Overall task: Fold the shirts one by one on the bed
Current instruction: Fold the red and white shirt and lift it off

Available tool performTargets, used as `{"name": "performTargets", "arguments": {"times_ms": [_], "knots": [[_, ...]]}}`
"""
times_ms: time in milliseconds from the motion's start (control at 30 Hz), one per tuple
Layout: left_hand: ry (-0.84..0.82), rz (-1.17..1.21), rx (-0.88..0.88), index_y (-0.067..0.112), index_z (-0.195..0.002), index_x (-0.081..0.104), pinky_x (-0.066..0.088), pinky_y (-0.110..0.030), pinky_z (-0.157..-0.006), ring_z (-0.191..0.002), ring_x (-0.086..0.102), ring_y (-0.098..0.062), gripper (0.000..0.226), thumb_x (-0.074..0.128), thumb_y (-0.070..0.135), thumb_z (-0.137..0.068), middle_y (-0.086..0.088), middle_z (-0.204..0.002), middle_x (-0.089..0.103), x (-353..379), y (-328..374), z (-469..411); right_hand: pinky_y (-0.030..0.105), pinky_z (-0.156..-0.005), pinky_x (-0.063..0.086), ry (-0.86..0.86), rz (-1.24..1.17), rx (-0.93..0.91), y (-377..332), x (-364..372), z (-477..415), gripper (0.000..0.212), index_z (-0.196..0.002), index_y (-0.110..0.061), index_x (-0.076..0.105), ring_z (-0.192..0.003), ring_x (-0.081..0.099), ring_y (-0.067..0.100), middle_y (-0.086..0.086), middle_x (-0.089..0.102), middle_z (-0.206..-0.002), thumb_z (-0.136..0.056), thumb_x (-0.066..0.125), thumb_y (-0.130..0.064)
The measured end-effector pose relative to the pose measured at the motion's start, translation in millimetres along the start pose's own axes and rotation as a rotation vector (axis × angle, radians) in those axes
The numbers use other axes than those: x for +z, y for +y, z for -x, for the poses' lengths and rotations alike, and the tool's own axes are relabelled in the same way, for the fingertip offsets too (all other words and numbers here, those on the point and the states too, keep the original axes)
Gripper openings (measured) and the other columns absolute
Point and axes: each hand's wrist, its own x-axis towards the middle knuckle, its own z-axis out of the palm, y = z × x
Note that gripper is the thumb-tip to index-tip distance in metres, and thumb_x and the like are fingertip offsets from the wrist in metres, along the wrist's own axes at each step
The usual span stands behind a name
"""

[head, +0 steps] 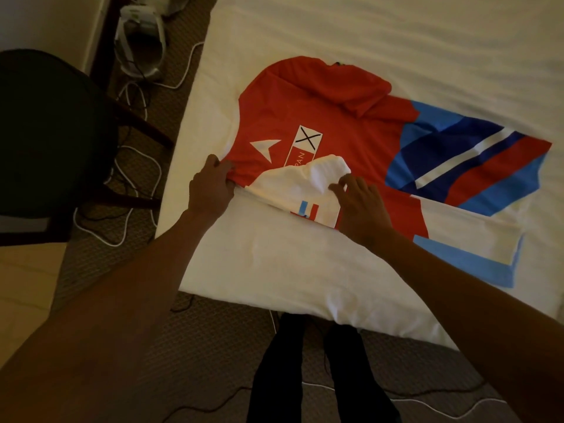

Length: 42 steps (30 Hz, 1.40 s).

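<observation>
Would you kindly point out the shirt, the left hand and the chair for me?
shirt (274,117): head view, on its red body.
left hand (210,187): head view, on the back of the hand.
chair (45,132): head view, on the dark seat.

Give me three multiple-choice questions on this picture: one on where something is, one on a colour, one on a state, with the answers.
1. Where does the red printed shirt lie?
A. spread on the white bed
B. on a hanger
C. in a basket

2. What colour is the folded-over part of the shirt that the right hand holds?
A. black
B. white
C. green

3. What is the left hand doing?
A. hanging free
B. pointing upward
C. gripping the shirt's near edge

Answers: 1 A, the shirt lies flat on the sheet. 2 B, the flap at the fingers is white. 3 C, its fingers curl on the red edge.
</observation>
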Motion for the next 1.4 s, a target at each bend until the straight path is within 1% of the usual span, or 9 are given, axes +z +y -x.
{"name": "performTargets", "arguments": {"times_ms": [133, 300, 500, 700, 833, 967, 1133, 1300, 1400], "knots": [[-0.028, 0.016, 0.185, 0.016, -0.121, 0.065, 0.055, -0.04, -0.079, -0.097, 0.06, -0.032, 0.037, 0.072, 0.024, -0.086, -0.014, -0.117, 0.056, -4, 6, 3, 0.045, -0.098, 0.044, 0.23, -0.227, 0.183, -17, -6, -30, 0.05, -0.14, -0.011, 0.044, -0.121, 0.046, 0.031, 0.014, 0.044, -0.139, -0.093, 0.056, -0.022], [0.003, 0.017, 0.376, 0.007, -0.097, 0.073, 0.054, -0.038, -0.084, -0.091, 0.065, -0.037, 0.015, 0.077, 0.011, -0.083, -0.015, -0.103, 0.07, 4, -4, -1, 0.044, -0.105, 0.031, 0.145, -0.363, 0.494, -12, -1, -80, 0.046, -0.132, -0.015, 0.05, -0.127, 0.044, 0.029, 0.008, 0.052, -0.135, -0.097, 0.052, -0.046], [-0.103, 0.083, 0.301, 0.008, -0.098, 0.07, 0.054, -0.033, -0.083, -0.09, 0.065, -0.033, 0.017, 0.076, 0.015, -0.083, -0.012, -0.102, 0.068, 15, -18, 6, 0.045, -0.104, 0.03, 0.218, -0.549, 0.739, 2, 5, -93, 0.026, -0.115, -0.02, 0.059, -0.117, 0.052, 0.025, 0.004, 0.062, -0.118, -0.094, 0.061, -0.036], [0.149, 0.068, 0.205, 0.014, -0.116, 0.066, 0.044, -0.038, -0.1, -0.118, 0.052, -0.031, 0.026, 0.061, 0.022, -0.092, -0.011, -0.124, 0.06, 30, 20, 16, 0.044, -0.111, 0.027, 0.435, -0.269, 0.335, -27, 4, -71, 0.044, -0.14, -0.013, 0.043, -0.137, 0.035, 0.03, 0.014, 0.036, -0.15, -0.097, 0.049, -0.019], [0.036, 0.056, 0.209, 0.016, -0.15, 0.042, 0.026, -0.045, -0.12, -0.149, 0.026, -0.029, 0.045, 0.039, 0.029, -0.107, -0.012, -0.158, 0.035, 65, 60, 19, 0.046, -0.12, 0.007, 0.27, -0.244, 0.105, -42, 38, -58, 0.053, -0.155, -0.015, 0.024, -0.151, 0.009, 0.03, 0.015, 0.01, -0.164, -0.106, 0.035, -0.031], [-0.092, -0.143, 0.253, 0.023, -0.16, 0.013, 0.01, -0.05, -0.124, -0.155, 0.002, -0.022, 0.061, 0.025, 0.05, -0.107, -0.004, -0.168, 0.007, 89, 49, 15, 0.051, -0.123, 0.003, 0.144, -0.152, 0.099, -17, 73, -47, 0.066, -0.159, -0.02, 0.005, -0.152, -0.008, 0.025, 0.01, -0.003, -0.165, -0.105, 0.028, -0.051], [-0.084, -0.244, 0.181, 0.028, -0.161, 0.004, 0.004, -0.049, -0.124, -0.155, -0.005, -0.022, 0.07, 0.023, 0.063, -0.103, -0.003, -0.168, -0.001, 87, 24, 13, 0.053, -0.122, 0.0, 0.116, -0.129, 0.147, 4, 77, -47, 0.079, -0.158, -0.023, -0.002, -0.152, -0.009, 0.021, 0.005, -0.008, -0.166, -0.099, 0.024, -0.067], [-0.057, -0.22, 0.032, 0.019, -0.16, 0.013, 0.009, -0.052, -0.124, -0.155, 0.007, -0.026, 0.072, 0.025, 0.062, -0.103, -0.007, -0.167, 0.013, 71, 21, 23, 0.053, -0.122, -0.001, 0.13, -0.208, 0.218, 17, 65, -32, 0.077, -0.158, -0.016, -0.004, -0.152, -0.01, 0.023, 0.008, -0.012, -0.165, -0.102, 0.026, -0.06], [0.027, -0.115, 0.0, 0.017, -0.154, 0.032, 0.018, -0.05, -0.123, -0.151, 0.022, -0.028, 0.06, 0.039, 0.05, -0.105, -0.009, -0.161, 0.031, 55, 37, 19, 0.049, -0.123, 0.003, 0.166, -0.319, 0.28, 42, 47, -18, 0.06, -0.157, -0.016, 0.016, -0.153, 0.001, 0.023, 0.009, 0.003, -0.165, -0.106, 0.029, -0.045]]}}
